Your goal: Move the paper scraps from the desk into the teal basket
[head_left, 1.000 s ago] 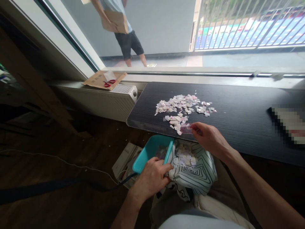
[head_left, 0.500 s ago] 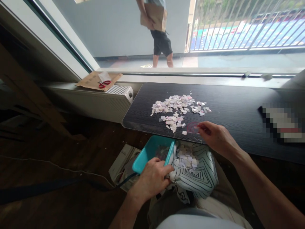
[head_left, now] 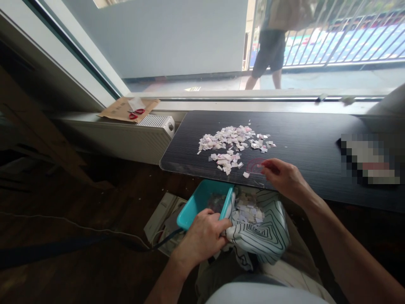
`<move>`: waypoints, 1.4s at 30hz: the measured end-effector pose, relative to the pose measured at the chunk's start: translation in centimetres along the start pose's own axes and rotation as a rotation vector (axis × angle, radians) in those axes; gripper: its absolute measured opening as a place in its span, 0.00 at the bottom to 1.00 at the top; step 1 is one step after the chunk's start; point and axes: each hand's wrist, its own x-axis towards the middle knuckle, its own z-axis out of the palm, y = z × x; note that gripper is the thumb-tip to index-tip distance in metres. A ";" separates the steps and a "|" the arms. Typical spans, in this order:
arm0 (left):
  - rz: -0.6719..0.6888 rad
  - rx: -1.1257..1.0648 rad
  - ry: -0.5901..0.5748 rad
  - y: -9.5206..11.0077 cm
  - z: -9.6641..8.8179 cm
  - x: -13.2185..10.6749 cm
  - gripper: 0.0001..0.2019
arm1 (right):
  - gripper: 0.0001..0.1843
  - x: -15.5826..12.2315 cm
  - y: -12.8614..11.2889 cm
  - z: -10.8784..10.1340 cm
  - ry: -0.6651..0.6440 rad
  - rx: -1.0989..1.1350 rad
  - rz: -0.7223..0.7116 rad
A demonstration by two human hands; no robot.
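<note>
On the dark table (head_left: 303, 139) lie piles of small pale paper scraps (head_left: 232, 136). At the front edge my right hand (head_left: 281, 175) is closed, thumb and fingertips pinching a thin clear plastic piece with pink curved lines (head_left: 252, 166), which lies low over the tabletop. One loose scrap (head_left: 246, 175) is beside it. Below, my left hand (head_left: 205, 232) curls over the near rim of a teal bin (head_left: 191, 209), its thumb side against a white cloth bag with black lines (head_left: 268, 236). More scraps lie in the bag's opening. Contents in the bin are dim.
Red-handled scissors (head_left: 136, 113) lie on a brown paper envelope (head_left: 110, 108) by the white radiator (head_left: 158, 122). A blurred-out object (head_left: 367, 162) is on the table's right. Past the window, a person (head_left: 270, 46) walks outside. A thin cable (head_left: 79, 221) crosses the floor.
The person outside has walked right. The single scrap by the plastic piece has shifted slightly right, closer to my right hand. My left hand stays on the bin; the view has moved a little.
</note>
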 end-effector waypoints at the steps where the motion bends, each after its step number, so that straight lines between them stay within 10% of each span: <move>1: -0.002 -0.001 0.002 -0.1 0.0 0.0 0.04 | 0.13 0.0 0.0 0.0 -0.008 0.010 0.002; 10: -0.035 -0.012 0.011 -0.3 0.3 -0.4 0.04 | 0.10 -1.1 -1.2 -1.0 -0.262 0.024 0.004; 20: -0.034 0.013 0.006 0.0 0.1 -0.3 0.04 | 0.13 2.3 -0.4 1.4 0.033 0.124 -0.001; 42: 0.102 0.007 -0.020 1.7 0.5 1.5 0.01 | 0.14 0.7 0.9 1.7 -0.057 0.231 0.074</move>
